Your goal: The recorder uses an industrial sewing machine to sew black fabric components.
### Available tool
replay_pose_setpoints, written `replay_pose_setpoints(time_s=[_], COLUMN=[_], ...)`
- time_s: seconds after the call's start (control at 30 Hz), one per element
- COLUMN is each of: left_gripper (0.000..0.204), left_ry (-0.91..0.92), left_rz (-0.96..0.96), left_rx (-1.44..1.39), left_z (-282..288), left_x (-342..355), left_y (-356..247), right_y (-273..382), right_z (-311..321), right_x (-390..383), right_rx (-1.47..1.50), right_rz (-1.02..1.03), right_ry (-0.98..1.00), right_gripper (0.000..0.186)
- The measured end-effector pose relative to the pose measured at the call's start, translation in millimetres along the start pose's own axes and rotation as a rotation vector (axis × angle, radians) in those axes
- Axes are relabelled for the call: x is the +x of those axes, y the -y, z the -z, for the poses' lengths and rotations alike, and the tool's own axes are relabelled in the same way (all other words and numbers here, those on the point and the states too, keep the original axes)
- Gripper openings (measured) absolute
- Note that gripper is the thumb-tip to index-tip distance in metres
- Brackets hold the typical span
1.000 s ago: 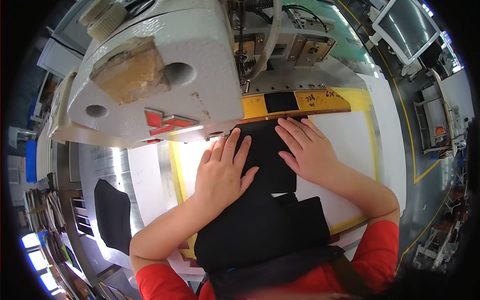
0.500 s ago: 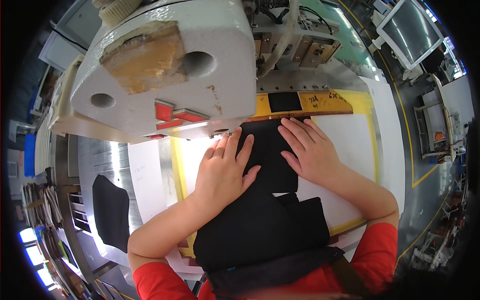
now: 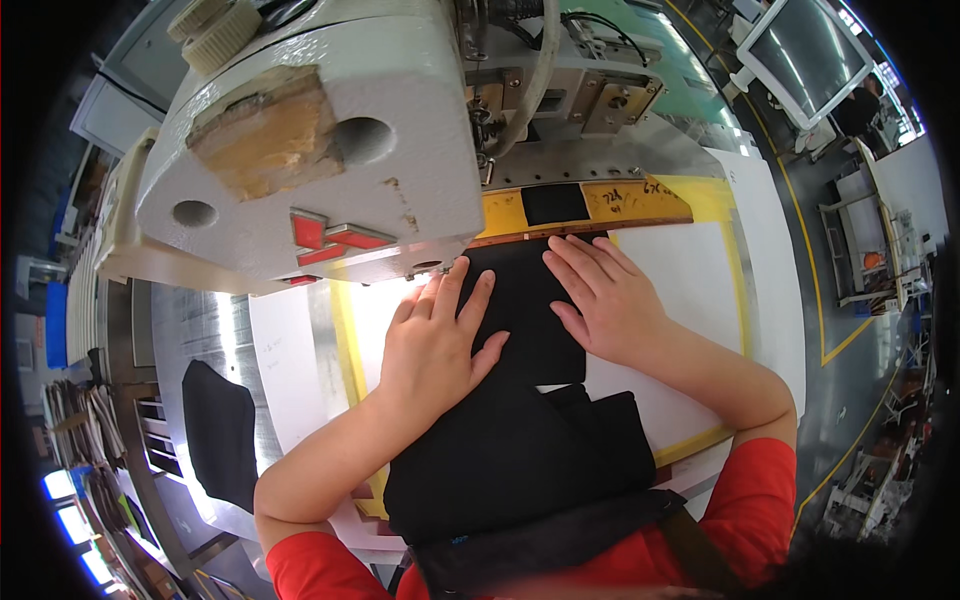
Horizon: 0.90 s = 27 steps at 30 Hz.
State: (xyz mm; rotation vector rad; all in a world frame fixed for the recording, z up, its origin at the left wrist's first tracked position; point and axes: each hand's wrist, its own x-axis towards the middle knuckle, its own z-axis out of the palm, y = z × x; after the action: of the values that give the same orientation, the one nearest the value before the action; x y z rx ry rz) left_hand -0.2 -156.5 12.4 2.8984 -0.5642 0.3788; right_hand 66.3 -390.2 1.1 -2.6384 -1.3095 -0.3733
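A black piece of fabric (image 3: 530,330) lies flat on a white, yellow-edged work plate (image 3: 680,270) under a large grey-white sewing machine head (image 3: 320,150). My left hand (image 3: 435,340) presses flat on the fabric's left side, fingers spread and pointing toward the machine. My right hand (image 3: 605,295) lies flat on its right side, fingertips near a brown and yellow guide bar (image 3: 600,205). More black fabric (image 3: 520,460) hangs down toward my lap. Neither hand grips anything.
Another black fabric piece (image 3: 220,430) rests on the metal table at the left. Stacked items sit on shelves at the far left (image 3: 80,430). A white table (image 3: 810,50) and a floor with yellow lines (image 3: 840,330) lie to the right.
Both hands stay flat on the black fabric, almost unmoved. The camera has shifted slightly, so the machine head looms a little larger.
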Motion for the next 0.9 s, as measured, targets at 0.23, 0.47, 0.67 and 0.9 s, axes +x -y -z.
replay_pose_setpoints(time_s=[0.23,0.47,0.67,0.9], left_gripper=[0.06,0.058,0.057,0.055], left_ry=[0.009,0.036,0.009,-0.012], left_rz=[-0.002,0.039,0.057,0.044], left_rx=[0.035,0.062,0.052,0.052], left_z=[2,7,10,16], left_x=[0,2,4,7], left_y=[-3,-8,-12,-16], right_y=[0,-2,-4,-6], right_z=[1,1,1,4], right_x=[-1,0,1,2], right_rx=[0.017,0.045,0.061,0.052], right_rz=[0.009,0.026,0.049,0.085], right_ry=[-0.004,-0.021,-0.033,-0.044], right_gripper=[0.057,0.056,0.056,0.053])
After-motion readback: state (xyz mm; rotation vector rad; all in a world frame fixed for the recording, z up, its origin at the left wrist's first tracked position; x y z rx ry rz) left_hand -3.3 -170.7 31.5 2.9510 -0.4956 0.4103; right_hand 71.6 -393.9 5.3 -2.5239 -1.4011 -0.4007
